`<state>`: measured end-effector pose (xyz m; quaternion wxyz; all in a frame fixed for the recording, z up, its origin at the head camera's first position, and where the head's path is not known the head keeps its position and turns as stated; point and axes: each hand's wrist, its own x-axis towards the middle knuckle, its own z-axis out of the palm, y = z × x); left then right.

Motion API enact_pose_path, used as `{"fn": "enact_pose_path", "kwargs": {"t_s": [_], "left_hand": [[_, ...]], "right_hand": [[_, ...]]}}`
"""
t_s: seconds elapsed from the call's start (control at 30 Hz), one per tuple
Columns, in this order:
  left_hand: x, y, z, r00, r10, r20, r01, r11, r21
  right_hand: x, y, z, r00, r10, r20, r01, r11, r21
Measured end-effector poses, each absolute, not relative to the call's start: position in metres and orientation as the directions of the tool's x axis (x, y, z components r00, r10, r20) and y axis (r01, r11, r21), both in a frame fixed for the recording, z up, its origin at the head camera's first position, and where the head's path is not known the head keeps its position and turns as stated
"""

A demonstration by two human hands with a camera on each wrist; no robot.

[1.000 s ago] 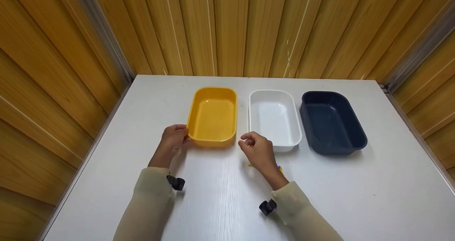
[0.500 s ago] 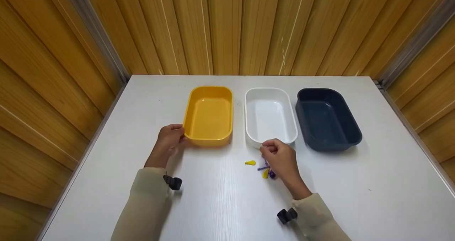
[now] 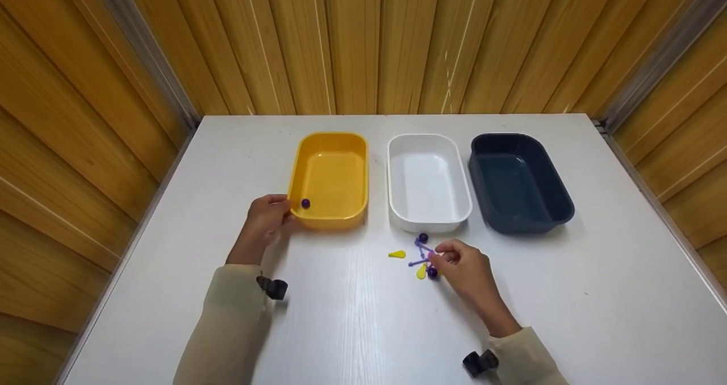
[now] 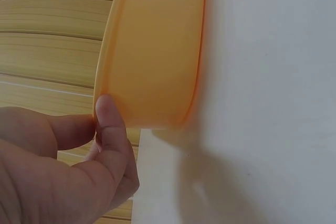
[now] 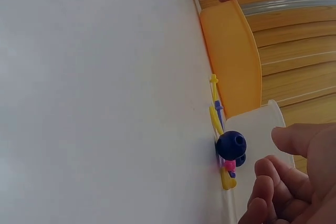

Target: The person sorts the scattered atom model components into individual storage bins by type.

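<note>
Finger and thumb of my left hand point(image 3: 265, 217) pinch the near left rim of the yellow bin point(image 3: 335, 175); the left wrist view shows the thumb and fingers point(image 4: 110, 114) on either side of that rim. Inside the bin, by the same corner, lies a dark purple ball point(image 3: 305, 203). My right hand point(image 3: 468, 268) is beside a small heap of plastic pieces, its thumb and bent fingers apart with nothing between them in the right wrist view. The heap has purple connector sticks point(image 3: 419, 263), yellow paddle-shaped pieces point(image 3: 397, 254), a pink piece point(image 5: 230, 165) and dark purple balls point(image 5: 231, 146).
A white bin point(image 3: 429, 180) stands right of the yellow one, just behind the heap. Farther right is a dark blue bin point(image 3: 519, 186). All stand on a white table point(image 3: 341, 317) with wood-patterned panels point(image 3: 352, 44) behind and at both sides.
My right hand has moved right and nearer the body, from beside the yellow bin to the heap, uncovering the pieces. A purple ball now shows in the yellow bin. The left hand keeps its grip.
</note>
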<state>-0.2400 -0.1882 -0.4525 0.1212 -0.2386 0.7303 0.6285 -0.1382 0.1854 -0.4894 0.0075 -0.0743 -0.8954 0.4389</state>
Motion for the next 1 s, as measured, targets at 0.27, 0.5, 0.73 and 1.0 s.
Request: {"fn": "enact_pose_path", "kwargs": {"t_s": [0.27,0.5,0.73,1.0], "left_hand": [[-0.2408,-0.1877,-0.4493,-0.836,-0.213,-0.505,-0.531,0.083,0.844],[-0.2405,-0.1856,-0.4505,-0.845,-0.208,-0.493,-0.517,0.082,0.852],[-0.2422,-0.1843,-0.4512,-0.84,-0.213,-0.5,-0.522,0.065,0.85],[-0.2416,-0.1857,-0.4514,-0.834,-0.217,-0.507,-0.534,0.083,0.842]], "right_hand": [[-0.1303,0.1873,-0.4922,-0.995,0.071,-0.068,0.098,0.667,-0.739],[-0.1275,0.1876,-0.4959,-0.995,0.032,-0.091,0.089,0.686,-0.722],[-0.1281,0.1873,-0.4966,-0.995,0.025,-0.092,0.083,0.704,-0.706],[-0.1279,0.1874,-0.497,-0.994,0.028,-0.102,0.092,0.706,-0.702]]}}
